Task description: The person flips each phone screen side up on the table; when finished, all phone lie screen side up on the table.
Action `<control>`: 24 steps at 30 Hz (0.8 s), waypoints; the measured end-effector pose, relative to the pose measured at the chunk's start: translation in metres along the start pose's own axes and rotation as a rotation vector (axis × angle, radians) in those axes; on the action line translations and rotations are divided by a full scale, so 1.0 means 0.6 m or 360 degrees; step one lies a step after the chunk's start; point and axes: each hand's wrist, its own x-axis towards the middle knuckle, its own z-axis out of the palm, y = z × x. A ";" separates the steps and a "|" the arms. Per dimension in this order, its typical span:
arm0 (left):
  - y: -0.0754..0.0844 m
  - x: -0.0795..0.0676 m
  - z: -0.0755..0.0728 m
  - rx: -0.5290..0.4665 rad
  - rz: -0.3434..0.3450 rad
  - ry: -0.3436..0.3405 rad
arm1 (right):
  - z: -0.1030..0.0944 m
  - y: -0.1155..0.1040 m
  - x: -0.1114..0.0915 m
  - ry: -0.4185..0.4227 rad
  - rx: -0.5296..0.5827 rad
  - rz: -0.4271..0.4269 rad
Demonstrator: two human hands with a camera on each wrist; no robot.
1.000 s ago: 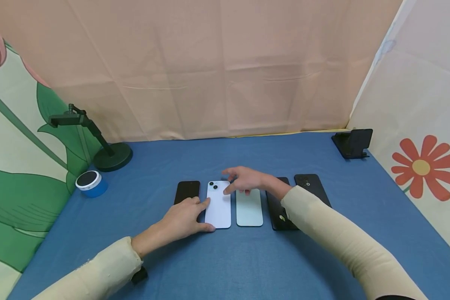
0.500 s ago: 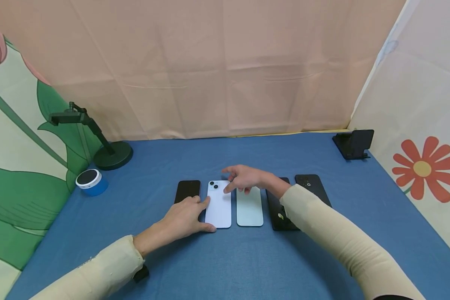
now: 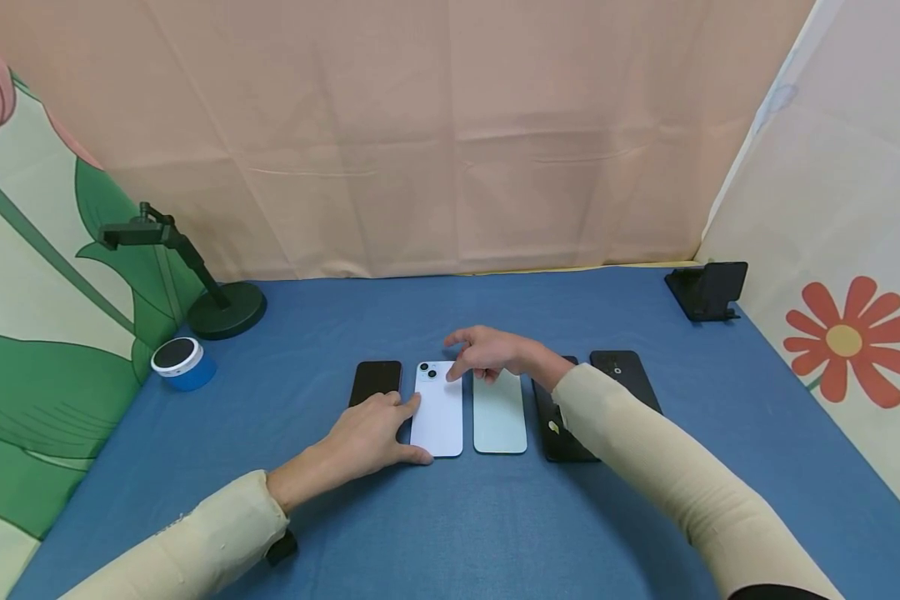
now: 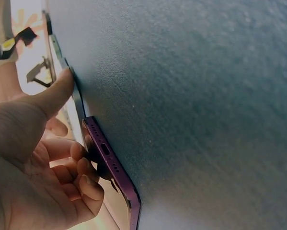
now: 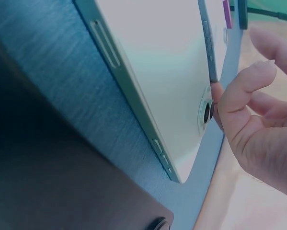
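Several phones lie in a row, face or back up, on the blue cloth. My left hand [image 3: 375,432] is over the lower part of the dark, purple-edged phone [image 3: 376,380]. Its index fingertip is at the left edge of the lavender phone [image 3: 438,417], and its thumb touches that phone's lower left corner. My right hand [image 3: 489,350] hovers across the top of the mint-green phone [image 3: 499,421], hiding its camera end in the head view. One right fingertip touches the lavender phone's upper right side; another finger points left beyond its top. The right wrist view shows the mint phone's camera [image 5: 206,111].
Two black phones lie to the right, one [image 3: 562,442] partly under the right sleeve, the other [image 3: 624,372] farther out. A black stand [image 3: 708,290] is at the back right. A dark desk-lamp-like holder [image 3: 227,312] and a blue-and-white round tub [image 3: 183,367] stand at the left.
My right hand and forearm have shifted very slightly, the wrist a little left. The left hand and the phones stay where they were.
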 end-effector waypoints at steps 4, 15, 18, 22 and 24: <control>-0.001 0.000 0.001 -0.0006 -0.0003 -0.0006 | 0.002 0.001 0.006 0.0019 -0.0015 0.0028; -0.005 -0.003 -0.001 -0.0031 0.0005 -0.0026 | -0.003 0.014 0.009 0.0028 0.0164 -0.0016; -0.007 -0.004 -0.001 -0.0037 0.0010 -0.0043 | -0.003 0.017 0.007 0.0021 0.0193 -0.0046; -0.009 -0.004 0.000 -0.0047 0.0017 -0.0050 | 0.001 0.021 0.002 0.0019 0.0174 -0.0102; -0.010 -0.005 0.000 -0.0052 0.0020 -0.0049 | 0.003 0.024 0.000 0.0027 0.0136 -0.0131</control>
